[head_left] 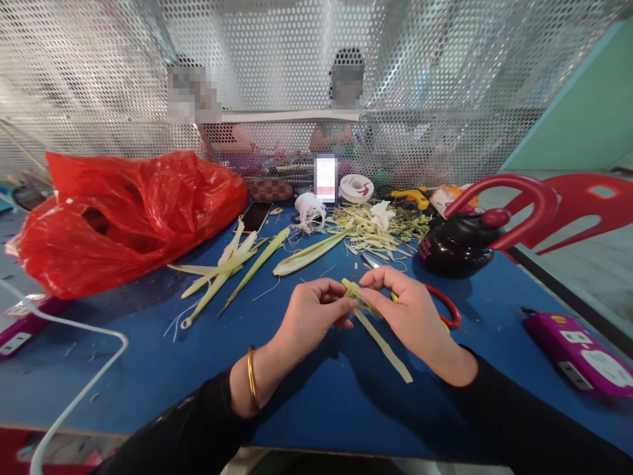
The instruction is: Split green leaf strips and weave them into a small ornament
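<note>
Between my two hands, above the blue table point(306, 409), is a small folded piece of pale green husk strip point(383, 346), one long end of which hangs down toward the front right. The fingertips of my left hand point(319, 309) pinch it from the left. My right hand point(408, 313) closes thumb and fingers on its right side. Scissors with red and yellow handles point(450, 307) lie partly hidden behind my right hand, their blades near my fingertips. Long green husk leaves point(314, 254) lie beyond my left hand.
A red plastic bag point(133, 218) fills the back left. A pile of shredded husk point(370, 227), white thread point(310, 211) and a ribbon roll point(356, 188) lie at the back. To the right are a black kettle point(455, 247) and a purple power strip point(578, 353). A white cable point(93, 382) crosses the left.
</note>
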`<state>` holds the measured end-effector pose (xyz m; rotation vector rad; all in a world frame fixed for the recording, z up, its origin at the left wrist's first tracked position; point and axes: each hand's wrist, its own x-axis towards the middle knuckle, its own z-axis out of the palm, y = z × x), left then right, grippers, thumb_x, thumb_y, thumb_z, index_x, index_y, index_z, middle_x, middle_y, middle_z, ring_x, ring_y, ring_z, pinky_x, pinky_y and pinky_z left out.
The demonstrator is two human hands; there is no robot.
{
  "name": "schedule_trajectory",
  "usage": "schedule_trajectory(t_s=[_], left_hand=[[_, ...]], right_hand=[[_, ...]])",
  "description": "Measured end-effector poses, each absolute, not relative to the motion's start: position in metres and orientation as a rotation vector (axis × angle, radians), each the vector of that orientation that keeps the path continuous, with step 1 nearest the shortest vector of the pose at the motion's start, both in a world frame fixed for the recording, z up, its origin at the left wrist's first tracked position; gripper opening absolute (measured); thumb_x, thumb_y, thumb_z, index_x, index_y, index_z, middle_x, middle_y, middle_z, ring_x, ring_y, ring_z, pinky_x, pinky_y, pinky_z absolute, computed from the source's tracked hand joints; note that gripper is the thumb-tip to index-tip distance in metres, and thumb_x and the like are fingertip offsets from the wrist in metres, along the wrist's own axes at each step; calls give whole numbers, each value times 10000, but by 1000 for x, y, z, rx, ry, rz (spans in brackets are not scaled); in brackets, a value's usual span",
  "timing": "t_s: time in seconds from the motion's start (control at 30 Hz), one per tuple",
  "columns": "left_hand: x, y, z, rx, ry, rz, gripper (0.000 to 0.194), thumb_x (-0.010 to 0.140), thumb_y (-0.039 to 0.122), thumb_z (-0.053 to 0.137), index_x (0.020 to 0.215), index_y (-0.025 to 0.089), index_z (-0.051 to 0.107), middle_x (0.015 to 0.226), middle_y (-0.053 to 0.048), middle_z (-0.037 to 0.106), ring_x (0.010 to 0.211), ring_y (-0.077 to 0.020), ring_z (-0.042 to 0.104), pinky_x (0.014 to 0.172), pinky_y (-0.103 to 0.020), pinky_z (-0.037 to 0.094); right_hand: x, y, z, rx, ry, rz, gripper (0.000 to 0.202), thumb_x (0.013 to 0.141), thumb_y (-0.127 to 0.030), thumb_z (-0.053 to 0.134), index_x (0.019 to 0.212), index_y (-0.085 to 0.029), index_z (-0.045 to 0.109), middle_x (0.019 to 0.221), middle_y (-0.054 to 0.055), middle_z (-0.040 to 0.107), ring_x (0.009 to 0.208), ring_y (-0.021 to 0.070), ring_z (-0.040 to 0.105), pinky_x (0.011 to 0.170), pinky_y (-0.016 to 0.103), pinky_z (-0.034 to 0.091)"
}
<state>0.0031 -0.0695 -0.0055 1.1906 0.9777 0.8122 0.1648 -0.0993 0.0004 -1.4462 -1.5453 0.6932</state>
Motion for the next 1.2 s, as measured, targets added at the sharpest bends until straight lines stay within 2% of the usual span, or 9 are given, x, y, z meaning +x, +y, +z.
schedule_trajectory(t_s=[0.17,0.4,0.6,0.73,0.83,0.9,1.03,1.2], left_hand=[[3,-70,-4,1218,973,781,141,694,241,732,759,130,673,678,1,664,502,-77,595,533,-196,510],[3,-72,-7,1242,974,583,38,690,152,674,723,133,672,589,26,630,471,-77,577,522,-211,516],[3,-74,-3,1237,965,512,95,706,219,701,728,129,682,582,25,617,455,-68,568,497,-185,481],[3,-73,-1,1183,970,545,76,703,189,702,738,122,695,555,18,618,448,-72,571,494,-181,478],[2,-70,-1,1126,955,591,91,706,204,718,731,121,692,551,13,619,443,-74,572,488,-181,476],[0,-68,-1,1067,951,653,111,704,217,732,733,121,684,566,13,618,443,-72,567,484,-183,478],[-3,-63,-1,931,955,784,129,711,220,736,721,120,656,575,15,604,432,-62,538,457,-179,463],[-4,-59,-2,797,919,797,120,715,199,731,706,124,638,600,7,615,439,-63,536,451,-181,467]], right_hand=[[168,-100,1,-1423,-1639,654,158,896,-289,502,832,-203,618,827,28,670,786,178,597,685,275,451],[170,-95,1,-1404,-1628,967,151,800,-303,628,702,-191,601,686,-9,593,678,151,533,628,263,416],[171,-94,2,-1384,-1530,980,173,818,-338,601,729,-191,583,674,-22,527,645,132,473,606,257,391],[178,-92,8,-1407,-1638,1024,228,851,-387,568,735,-194,605,664,-15,543,638,138,489,591,260,396],[184,-92,14,-1391,-1745,1015,144,839,-307,575,768,-199,638,734,5,625,705,158,559,655,272,440],[190,-93,18,-1361,-1756,890,86,823,-253,586,843,-209,656,804,18,652,755,170,587,703,285,463],[200,-97,26,-1219,-1841,635,156,839,-173,558,931,-230,671,925,42,634,829,174,596,768,293,475],[202,-101,36,-971,-2159,724,163,848,-162,601,945,-245,702,1025,58,637,934,176,615,821,280,480]])
